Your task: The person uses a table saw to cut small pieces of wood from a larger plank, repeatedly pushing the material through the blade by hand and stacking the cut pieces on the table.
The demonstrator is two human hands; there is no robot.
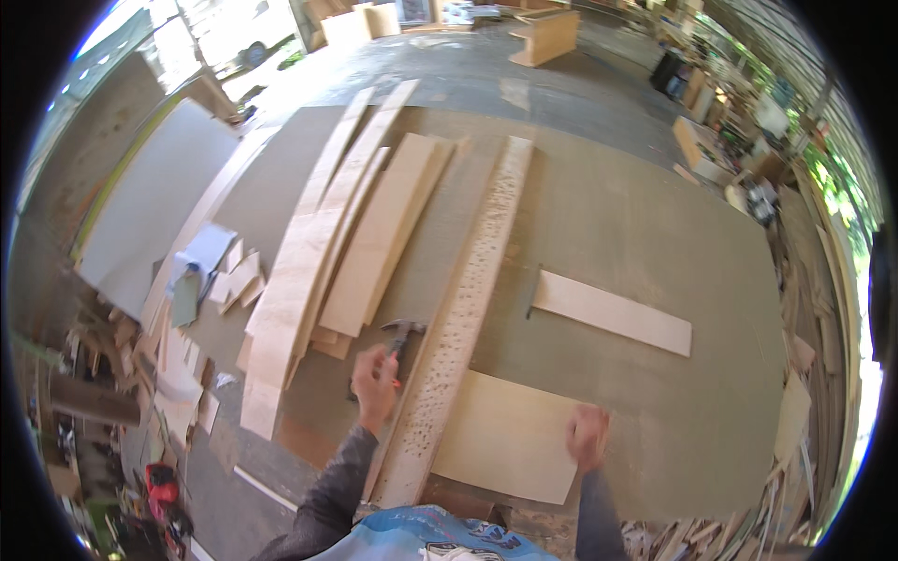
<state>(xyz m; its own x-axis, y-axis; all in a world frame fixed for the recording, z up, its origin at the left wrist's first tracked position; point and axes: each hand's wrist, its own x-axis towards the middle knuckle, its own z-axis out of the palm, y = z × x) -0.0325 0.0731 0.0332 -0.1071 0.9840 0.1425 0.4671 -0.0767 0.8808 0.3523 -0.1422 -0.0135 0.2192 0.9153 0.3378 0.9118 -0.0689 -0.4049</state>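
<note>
My left hand (375, 385) has its fingers pinched together left of a long narrow board (468, 304). Whatever the fingers hold, if anything, is too small or hidden to make out. Right beside them is a claw hammer (404, 327) with a dark head and some red on its handle, partly covered by the hand. The long board is peppered with small dark specks and runs away from me. A thin pale plywood panel (505, 435) lies against its right side. At the panel's right edge, my right hand (587, 437) is closed on it, slightly blurred.
A short pale board (613, 314) with a dark strip (534, 294) at its left end lies farther right. Long planks (309, 271) and stacked boards (383, 238) stand left on the big worktable (655, 224). Wood offcuts (238, 280) are nearby; scrap piles line both sides.
</note>
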